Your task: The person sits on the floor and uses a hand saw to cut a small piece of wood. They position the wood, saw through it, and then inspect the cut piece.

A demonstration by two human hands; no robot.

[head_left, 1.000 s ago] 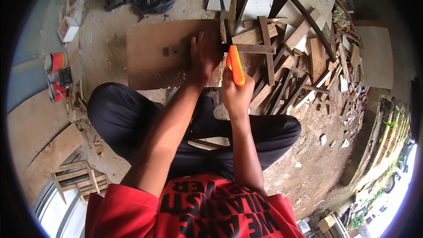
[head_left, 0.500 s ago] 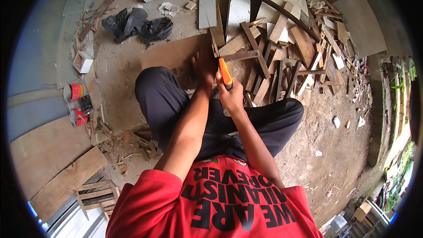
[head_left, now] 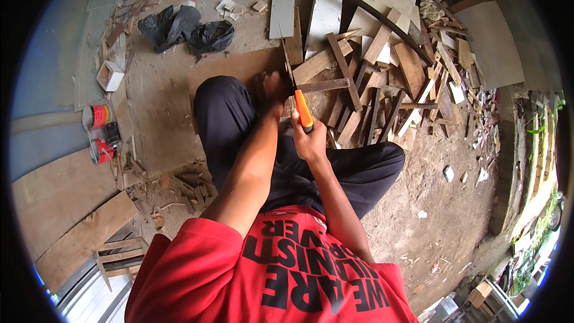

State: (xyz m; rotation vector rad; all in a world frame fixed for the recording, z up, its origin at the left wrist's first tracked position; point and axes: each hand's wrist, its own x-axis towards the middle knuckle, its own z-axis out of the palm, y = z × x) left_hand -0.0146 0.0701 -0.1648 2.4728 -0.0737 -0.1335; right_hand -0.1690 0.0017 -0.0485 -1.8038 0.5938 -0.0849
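Note:
A hand saw (head_left: 303, 107) with an orange and black handle is gripped in my right hand (head_left: 310, 142). Its thin blade points away from me and lies across a narrow wooden strip (head_left: 326, 85), whose right part sticks out over the wood pile. Just left of the blade, my left hand (head_left: 272, 88) is in shadow, closed at the strip's near-left end and holding it down. Its fingers show only dimly. A flat brown board (head_left: 230, 66) lies on the ground beneath and beyond this hand. My bent legs in dark trousers are on either side of my forearms.
Scrap wood (head_left: 376, 93) is heaped ahead and to the right. White boards (head_left: 324, 15) lie at the far side. Black plastic bags (head_left: 179, 27) sit far left, with red paint cans (head_left: 98, 116) beside the left wall. Small debris is scattered on the dirt floor (head_left: 430, 185).
My right hand has drawn the saw back toward my body, with the blade still across the strip. My left hand stays beside the blade. The view has shifted slightly.

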